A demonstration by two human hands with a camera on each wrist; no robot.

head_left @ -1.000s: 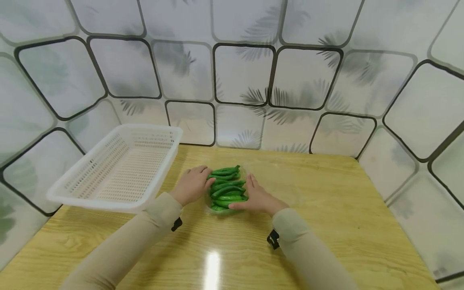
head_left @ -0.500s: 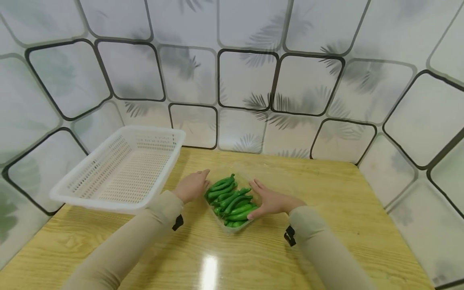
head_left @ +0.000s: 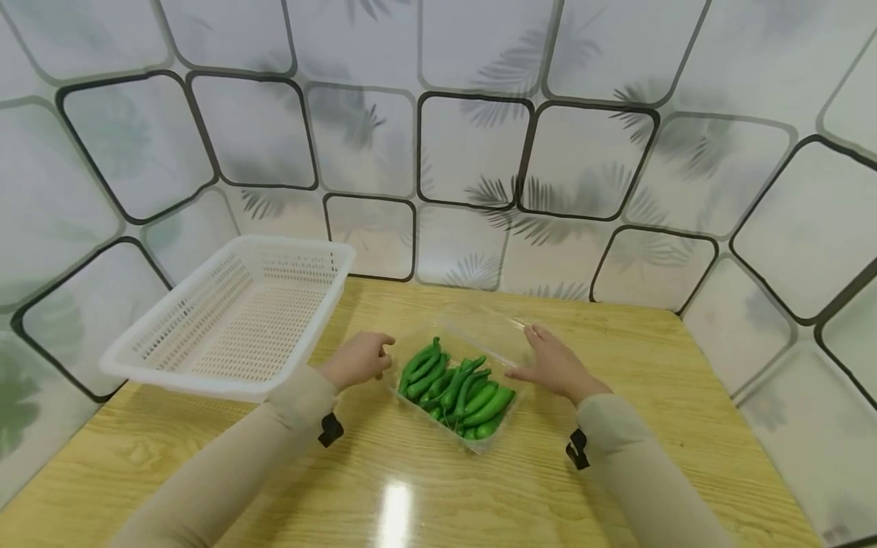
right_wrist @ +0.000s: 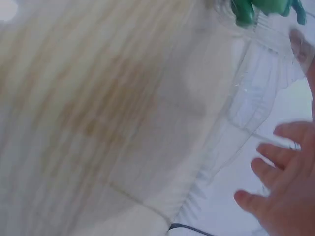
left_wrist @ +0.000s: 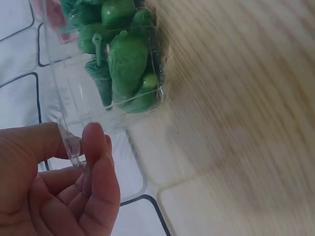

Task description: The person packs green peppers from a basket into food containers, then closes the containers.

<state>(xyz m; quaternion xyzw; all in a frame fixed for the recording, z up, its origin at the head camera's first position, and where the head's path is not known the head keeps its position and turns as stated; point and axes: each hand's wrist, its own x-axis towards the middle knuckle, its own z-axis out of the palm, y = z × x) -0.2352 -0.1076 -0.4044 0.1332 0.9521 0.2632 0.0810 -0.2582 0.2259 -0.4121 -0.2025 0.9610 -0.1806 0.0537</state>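
Several green chili peppers [head_left: 473, 397] lie in a clear plastic box [head_left: 438, 426], turned at an angle on the table. Its transparent lid [head_left: 483, 331] is folded back toward the wall. My left hand [head_left: 359, 359] is at the box's left corner; in the left wrist view its thumb and curled fingers pinch the clear plastic edge [left_wrist: 71, 145]. On the other side, my right hand [head_left: 558, 367] has its fingers spread, close to the lid and the box's right side. In the right wrist view the thumb [right_wrist: 301, 46] appears near the clear plastic; whether it touches is hard to tell.
A white perforated basket [head_left: 226, 323] stands on the left of the wooden table [head_left: 651, 426]. Patterned wall covering [head_left: 473, 144] surrounds the back and both sides of the table.
The box of peppers has rotated, and its right end has moved right and toward me. My right hand has moved right, away from the left hand. The left hand's fingers have curled in.
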